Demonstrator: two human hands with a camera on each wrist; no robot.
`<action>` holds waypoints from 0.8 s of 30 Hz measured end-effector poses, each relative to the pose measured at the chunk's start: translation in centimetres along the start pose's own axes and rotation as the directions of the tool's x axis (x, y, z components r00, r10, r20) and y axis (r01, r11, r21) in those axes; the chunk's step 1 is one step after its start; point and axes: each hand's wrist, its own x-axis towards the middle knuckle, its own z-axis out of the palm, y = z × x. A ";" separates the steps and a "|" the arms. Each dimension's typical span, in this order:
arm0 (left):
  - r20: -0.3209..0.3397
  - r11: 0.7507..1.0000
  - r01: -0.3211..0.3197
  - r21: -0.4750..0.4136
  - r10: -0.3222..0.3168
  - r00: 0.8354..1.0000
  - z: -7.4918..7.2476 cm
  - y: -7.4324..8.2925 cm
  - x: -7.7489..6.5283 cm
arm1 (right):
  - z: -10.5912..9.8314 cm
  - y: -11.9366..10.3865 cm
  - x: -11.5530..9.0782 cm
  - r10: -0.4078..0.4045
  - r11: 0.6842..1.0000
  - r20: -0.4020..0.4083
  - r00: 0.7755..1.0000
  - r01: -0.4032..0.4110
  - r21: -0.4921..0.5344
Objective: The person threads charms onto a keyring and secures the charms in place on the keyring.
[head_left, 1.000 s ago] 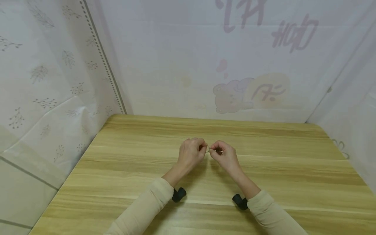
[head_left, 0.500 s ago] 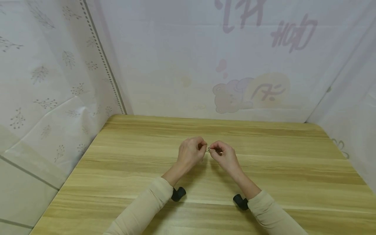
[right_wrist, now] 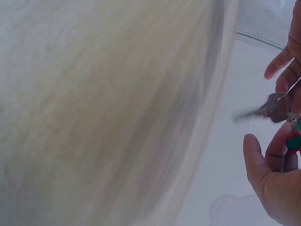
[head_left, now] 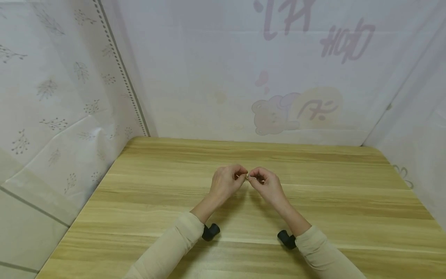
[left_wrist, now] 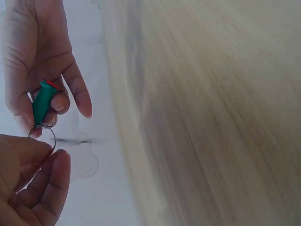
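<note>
Both hands meet over the middle of the table in the head view. My left hand [head_left: 226, 180] pinches a thin metal key ring [left_wrist: 54, 136] between thumb and fingertips. A key [right_wrist: 276, 108] hangs on the ring, its blade blurred. Opposite, my right hand [head_left: 268, 184] grips a small green charm with red edges [left_wrist: 43, 102], joined to the ring by small metal links [right_wrist: 293, 118]. In the head view the fingers hide most of the ring, and the charm does not show.
A wood-grain table [head_left: 156, 186] lies under both hands. Behind it hangs a pale printed curtain [head_left: 195, 77], with another patterned sheet [head_left: 69, 100] at the left. Black wrist devices [head_left: 211, 232] show under the cuffs.
My left hand has shifted slightly right, closer to the right hand, and less of the key ring shows between them. The right hand has stayed nearly still.
</note>
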 end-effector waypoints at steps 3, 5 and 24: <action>-0.014 0.998 -0.049 0.048 0.050 0.999 0.0 0.0 0.0 | 0.0 1.1 0.3 -0.010 1.000 0.003 1.000 0.010 0.016; -0.033 0.992 -0.092 0.086 0.095 0.995 -0.1 0.0 -0.1 | 0.0 1.0 0.3 -0.003 1.000 0.004 1.000 0.003 0.022; -0.037 0.998 -0.028 -0.063 0.025 0.999 -0.5 0.1 -0.3 | -0.8 1.1 0.3 -0.017 0.999 0.027 0.999 0.016 0.031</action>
